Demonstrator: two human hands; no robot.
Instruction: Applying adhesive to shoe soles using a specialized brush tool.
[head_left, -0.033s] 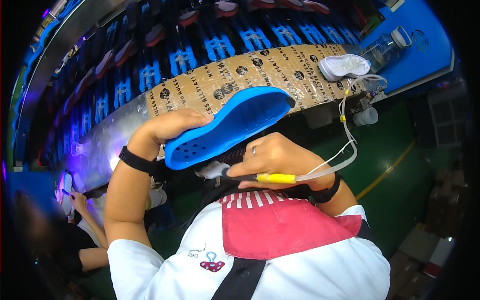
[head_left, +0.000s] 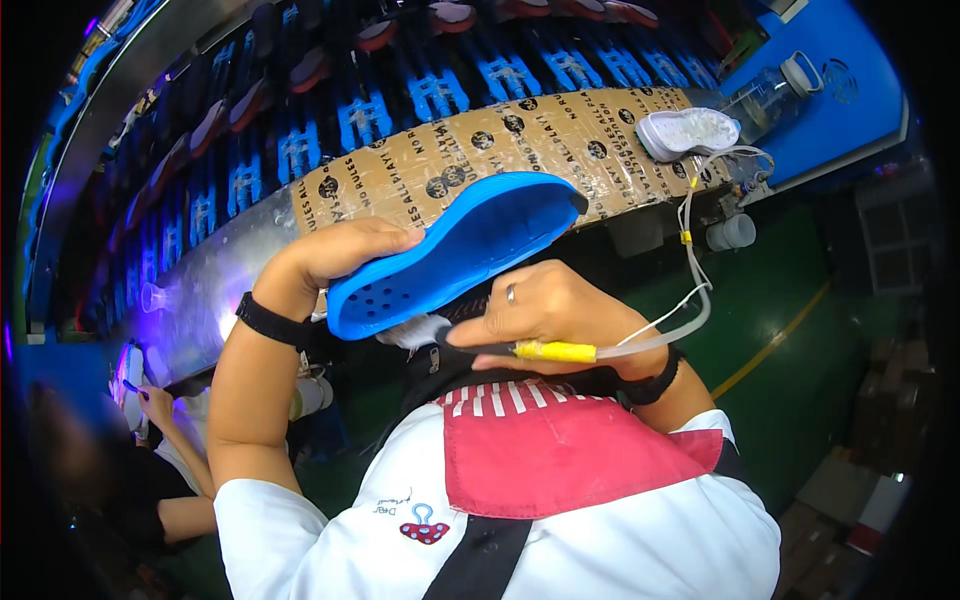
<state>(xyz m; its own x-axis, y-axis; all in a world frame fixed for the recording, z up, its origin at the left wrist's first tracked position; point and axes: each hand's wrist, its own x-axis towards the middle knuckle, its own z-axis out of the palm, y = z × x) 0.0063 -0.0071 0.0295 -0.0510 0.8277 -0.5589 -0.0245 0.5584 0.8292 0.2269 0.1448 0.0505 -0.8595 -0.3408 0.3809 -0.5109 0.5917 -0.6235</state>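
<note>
My left hand is closed on the upper edge of a blue shoe sole, its thumb lying along the rim. The sole is tilted with its hollow inner side showing and a cluster of small holes at one end. My right hand, with a ring on one finger, grips a brush with a dark handle and yellow tape. Its pale bristles lie by the sole's near lower edge; whether they touch it I cannot tell. A clear hose runs from the handle's end.
Brown printed paper covers the bench, with a white sole at its right end. Beyond stands a row of blue holders. A clear jug is at the far right. Another person's hand works at the left.
My right hand and the brush have shifted slightly; the bristles have moved left and up toward the blue sole's lower edge. My left hand and the sole have barely moved.
</note>
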